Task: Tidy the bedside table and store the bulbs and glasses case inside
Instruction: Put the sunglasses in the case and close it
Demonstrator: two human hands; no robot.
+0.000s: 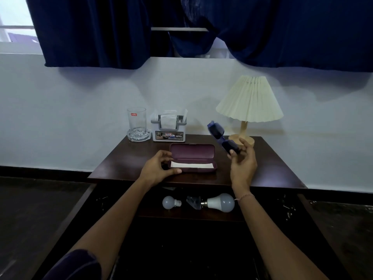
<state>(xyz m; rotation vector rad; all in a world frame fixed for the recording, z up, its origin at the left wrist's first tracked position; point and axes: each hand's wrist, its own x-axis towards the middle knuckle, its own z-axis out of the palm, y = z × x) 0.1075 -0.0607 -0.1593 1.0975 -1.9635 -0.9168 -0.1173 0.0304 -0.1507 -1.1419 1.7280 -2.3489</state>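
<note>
A maroon glasses case (193,157) lies open on the dark bedside table (268,168), with a white cloth inside it. My left hand (159,168) grips the case's left end. Folded blue sunglasses (219,136) are held up to the right of the case by my right hand (243,160), tilted with one end high. Below the tabletop, inside the open drawer (191,216), lie a small white bulb (170,202) on the left and a larger white bulb (221,202) on the right.
At the table's back stand a drinking glass (137,123) on a glass dish, a grey tissue holder (169,128) and a pleated cream lamp (249,104). A crumpled clear wrapper (193,201) lies between the bulbs. Blue curtains hang above the white wall.
</note>
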